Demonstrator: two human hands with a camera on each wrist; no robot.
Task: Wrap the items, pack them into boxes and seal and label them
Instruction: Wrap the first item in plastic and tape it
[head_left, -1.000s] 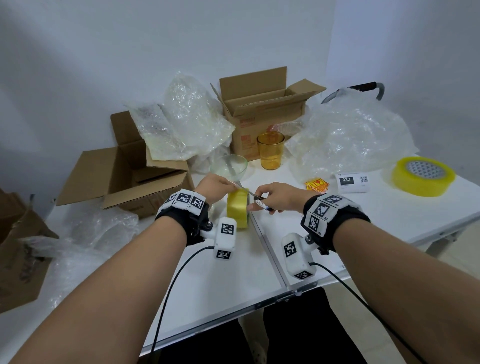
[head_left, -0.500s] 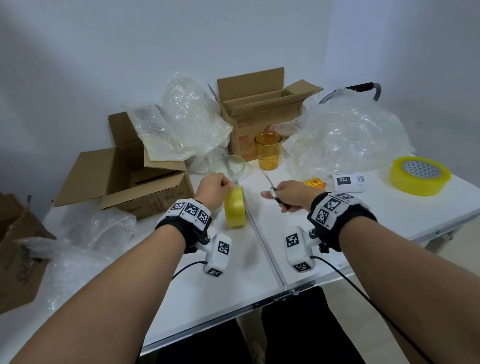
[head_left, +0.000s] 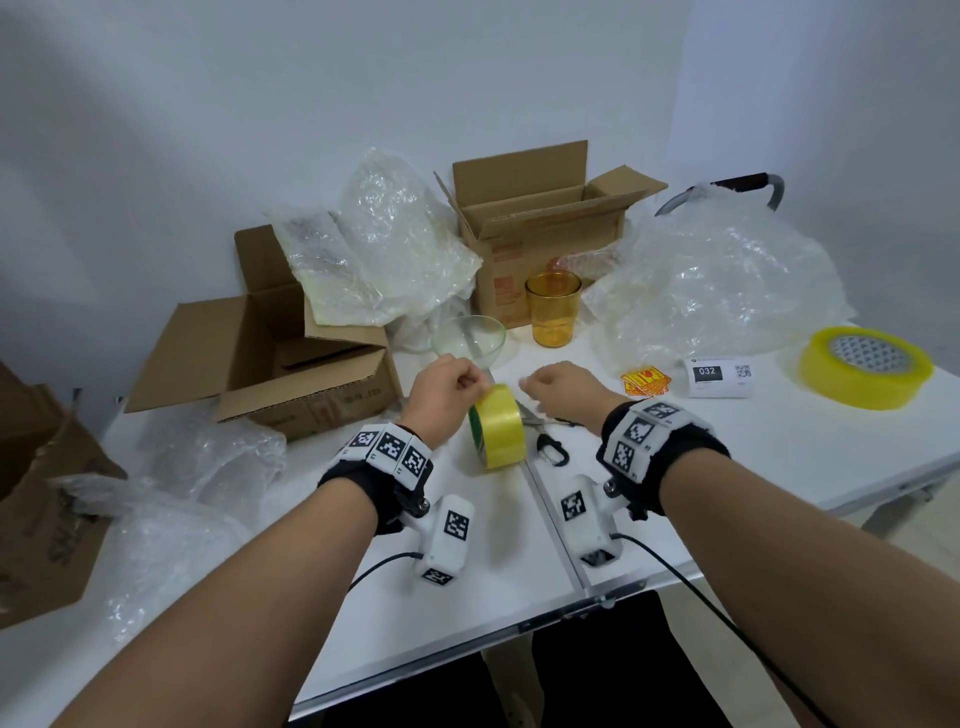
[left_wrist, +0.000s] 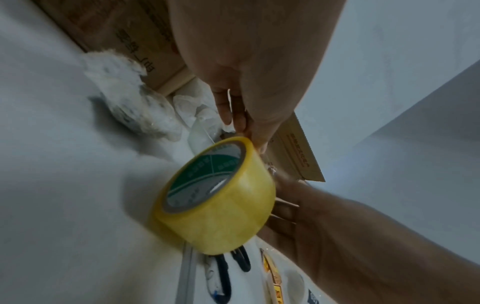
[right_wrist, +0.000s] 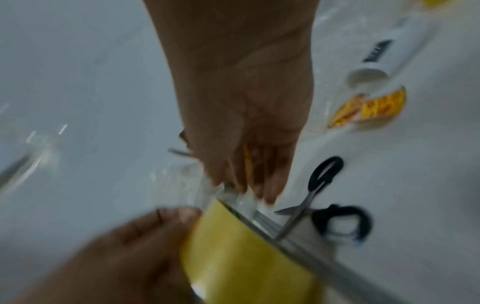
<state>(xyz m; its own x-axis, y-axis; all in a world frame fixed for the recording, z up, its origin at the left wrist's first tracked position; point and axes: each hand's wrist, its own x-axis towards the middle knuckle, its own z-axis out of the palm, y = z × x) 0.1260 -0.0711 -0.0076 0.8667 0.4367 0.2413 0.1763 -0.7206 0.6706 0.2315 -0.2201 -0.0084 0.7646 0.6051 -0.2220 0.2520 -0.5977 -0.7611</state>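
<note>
A yellow tape roll was stood on edge on the white table, just at the seam between its two tops. It was steadied at its top by the left hand, whose fingertips were pinched at the roll's upper rim. The right hand was held just beside the roll with its fingers bunched together; a strip of clear tape seemed to be pinched there, though the blurred right wrist view left that uncertain. Black-handled scissors were laid on the table under the right wrist, untouched. Behind the hands, a clear glass bowl and an amber cup were set, both apparently empty. Two open cardboard boxes were seen beyond; bubble wrap was draped over the left one, and the other's inside was hidden. A second tape roll lay flat at the far right.
</note>
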